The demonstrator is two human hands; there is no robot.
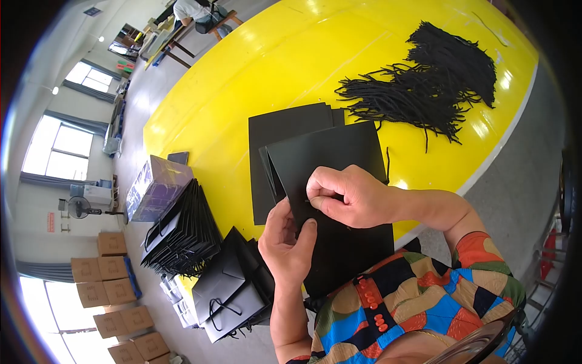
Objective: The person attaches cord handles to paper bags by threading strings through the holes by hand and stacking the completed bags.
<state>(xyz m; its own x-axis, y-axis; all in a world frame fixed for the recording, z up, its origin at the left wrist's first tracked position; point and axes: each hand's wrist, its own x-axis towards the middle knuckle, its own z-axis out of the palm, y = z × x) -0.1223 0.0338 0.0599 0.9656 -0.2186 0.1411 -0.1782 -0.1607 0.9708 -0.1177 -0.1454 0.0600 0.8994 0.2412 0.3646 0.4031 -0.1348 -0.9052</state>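
In the head view a flat black paper bag (pixel 339 148) lies in front of me, its open edge parted on the left. My left hand (pixel 286 242) grips that edge, thumb on the near face and fingers reaching inside or behind the panel. Over the bag's face, my right hand (pixel 348 197) is pinched near a small hole; what sits between its fingertips is too small to make out. More flat black bags (pixel 267 130) lie underneath. A loose black cord (pixel 388 164) rests at the bag's right edge, and a big bundle of black cords (pixel 430 85) lies beyond.
To the left, a pile of black bags with cord handles (pixel 185 233) leans by a taped purple box (pixel 159 188) and a dark phone-like object (pixel 178 158). Nearer are more handled bags (pixel 227 291). The yellow table (pixel 224 79) has a curved right edge. Cartons (pixel 112 267) stand by the wall; a person (pixel 193 11) sits far off.
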